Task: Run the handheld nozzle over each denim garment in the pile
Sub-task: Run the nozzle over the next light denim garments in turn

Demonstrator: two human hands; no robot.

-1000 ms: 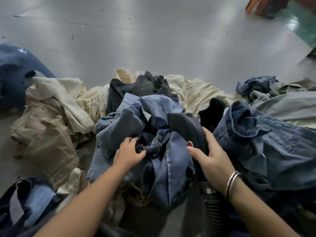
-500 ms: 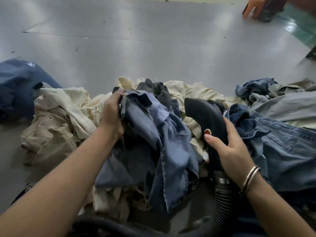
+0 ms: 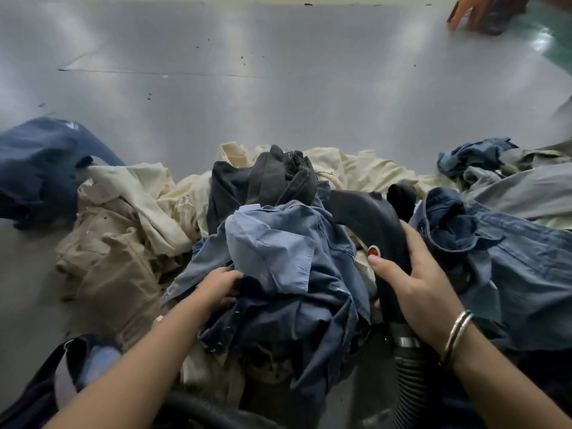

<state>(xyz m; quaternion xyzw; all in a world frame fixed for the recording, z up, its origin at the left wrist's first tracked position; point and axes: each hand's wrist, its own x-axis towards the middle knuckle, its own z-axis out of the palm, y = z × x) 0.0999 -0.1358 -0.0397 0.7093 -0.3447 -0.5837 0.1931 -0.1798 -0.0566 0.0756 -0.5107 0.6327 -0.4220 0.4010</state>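
A crumpled blue denim garment (image 3: 278,267) lies on top of the pile in front of me. My left hand (image 3: 221,284) grips a fold at its left side, fingers curled into the cloth. My right hand (image 3: 405,280) holds the black handheld nozzle (image 3: 371,224) by its handle, thumb just below the red button (image 3: 373,252). The nozzle head points up and left, beside the garment's right edge. Its ribbed black hose (image 3: 411,382) runs down under my right wrist. More blue denim (image 3: 510,274) is heaped to the right.
Cream and beige garments (image 3: 123,243) spread left and behind, with dark grey ones (image 3: 272,178) at the pile's top. A navy piece (image 3: 40,168) lies far left. The grey floor (image 3: 278,88) stretches beyond. Another person's hand (image 3: 467,10) shows at the top right.
My left hand has dropped from the top of the lifted garment to its lower left fold, and the denim has settled on the pile. The nozzle stays raised beside it.
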